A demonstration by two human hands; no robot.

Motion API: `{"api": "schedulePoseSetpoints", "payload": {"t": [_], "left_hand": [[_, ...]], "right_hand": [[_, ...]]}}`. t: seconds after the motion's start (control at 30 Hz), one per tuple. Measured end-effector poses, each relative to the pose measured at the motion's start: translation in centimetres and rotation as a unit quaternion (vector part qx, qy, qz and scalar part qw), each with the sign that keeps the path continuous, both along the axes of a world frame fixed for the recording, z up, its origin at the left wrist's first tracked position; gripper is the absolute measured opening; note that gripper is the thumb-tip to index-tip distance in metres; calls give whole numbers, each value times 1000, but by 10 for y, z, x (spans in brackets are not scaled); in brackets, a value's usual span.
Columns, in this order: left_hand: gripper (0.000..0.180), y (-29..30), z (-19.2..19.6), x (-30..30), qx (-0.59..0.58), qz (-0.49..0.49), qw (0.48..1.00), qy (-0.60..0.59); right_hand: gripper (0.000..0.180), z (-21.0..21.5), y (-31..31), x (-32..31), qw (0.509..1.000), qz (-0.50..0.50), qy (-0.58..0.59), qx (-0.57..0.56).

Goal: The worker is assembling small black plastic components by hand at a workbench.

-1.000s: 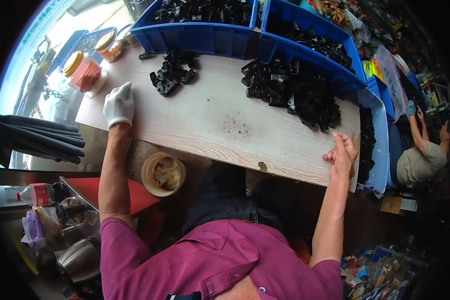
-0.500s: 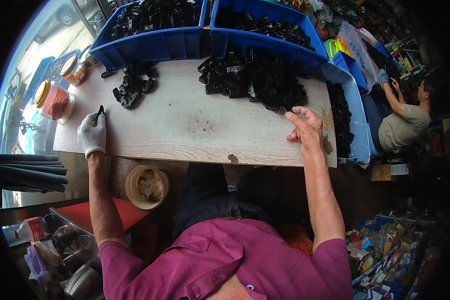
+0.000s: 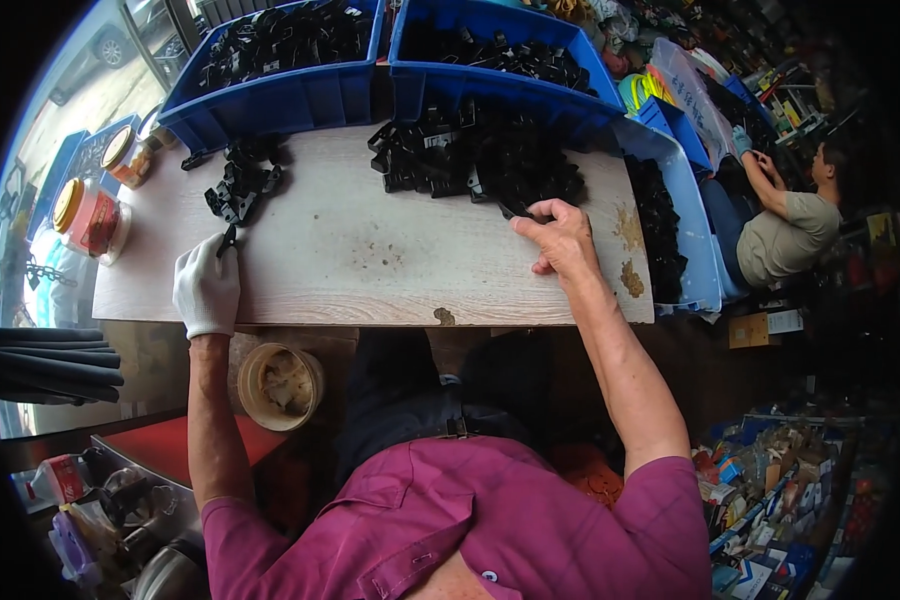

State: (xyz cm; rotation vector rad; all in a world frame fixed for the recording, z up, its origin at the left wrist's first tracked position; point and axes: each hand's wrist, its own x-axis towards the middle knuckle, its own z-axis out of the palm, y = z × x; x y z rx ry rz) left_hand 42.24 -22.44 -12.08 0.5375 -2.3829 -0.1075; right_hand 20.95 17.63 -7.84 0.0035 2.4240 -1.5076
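My left hand (image 3: 208, 287), in a white knitted glove, is closed on a small black plastic part (image 3: 228, 239) that sticks up past the fingertips. Just beyond it lies a small heap of black plastic parts (image 3: 242, 187). At the near edge of a larger heap of the same black parts (image 3: 480, 155), my bare right hand (image 3: 562, 242) pinches one black part (image 3: 509, 211) between thumb and index finger. The parts look like small clips or brackets; their exact kind is too small to tell. Both heaps lie on a pale wood-grain table (image 3: 360, 280).
Two blue bins (image 3: 270, 108) (image 3: 505, 92) of black parts stand along the far edge. A light blue bin (image 3: 705, 262) adjoins the right side. Lidded jars (image 3: 92, 220) stand at left, a bucket (image 3: 281, 388) below. A person (image 3: 785, 225) works at far right.
My left hand with its black part has moved right, close to the small heap. My right hand has moved in to the large heap, its fingers closing on a black part.
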Motion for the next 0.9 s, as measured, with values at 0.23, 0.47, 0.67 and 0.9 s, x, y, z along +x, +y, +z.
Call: {"api": "schedulePoseSetpoints", "payload": {"t": [0.23,0.47,0.67,0.9], "left_hand": [[21,7,-8,-4,34,-38,998,19],[23,41,-5,-8,77,-84,992,56],[24,80,2,-18,130,-152,977,72],[26,121,5,-37,213,-206,951,86]], "right_hand": [[35,15,3,14,994,29,-99,31],[35,16,9,24,996,7,-85,-16],[31,8,14,23,993,0,-89,-82],[36,-1,12,28,994,-36,-46,-97]]}}
